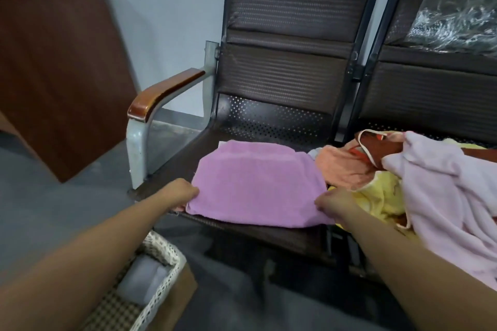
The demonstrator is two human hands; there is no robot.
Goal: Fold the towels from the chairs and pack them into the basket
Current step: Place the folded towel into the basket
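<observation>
A folded purple towel (255, 183) lies flat on the seat of the left brown metal chair (282, 67). My left hand (181, 193) grips its near left corner, and my right hand (333, 203) grips its near right corner. To the right lies a heap of unfolded towels: an orange one (341, 166), a yellow one (379, 196) and a pale pink one (451, 196). The basket (164, 258), with a white lace rim and checked lining, stands on the floor at lower left; a folded pale towel (142, 279) lies inside it.
A second chair (430, 83) adjoins on the right, with crinkled clear plastic (457, 13) over its backrest. The left chair's wooden armrest (164, 91) sticks out beside my left hand. A brown wooden board (59, 70) leans against the wall. The floor is grey.
</observation>
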